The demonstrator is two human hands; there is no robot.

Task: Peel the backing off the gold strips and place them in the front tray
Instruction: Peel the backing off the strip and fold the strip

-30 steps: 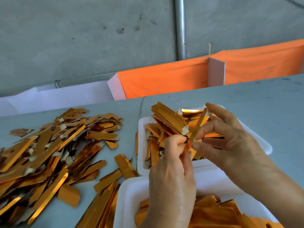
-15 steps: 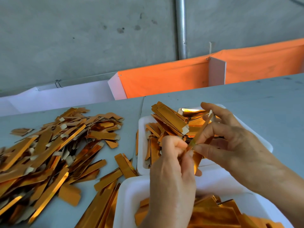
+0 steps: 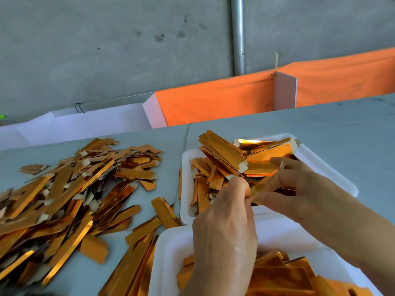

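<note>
No writing or brand can be read on anything here. Both hands meet above the gap between two white foam trays. The left hand (image 3: 224,227), knuckles up, pinches the lower end of one gold strip (image 3: 257,187) between thumb and fingertips; the right hand (image 3: 299,189) pinches the same strip from the other side, its index finger raised and curled, with a thin pale sliver at that fingertip — whether this is the backing I cannot tell. The strip is narrow, flat and mirror-shiny, held tilted in the air over the far tray's near rim.

The far tray (image 3: 329,169) — shallow, round-cornered — holds a jumble of gold strips with pale tab ends. The front tray (image 3: 168,253), at the near edge of the table (image 3: 320,129), holds flat gold pieces, partly hidden by the wrists. Over the table's left half spreads a loose pile of strips (image 3: 64,199), too many to count, some showing dull paper tabs. Behind the far edge hangs orange cloth (image 3: 213,103).
</note>
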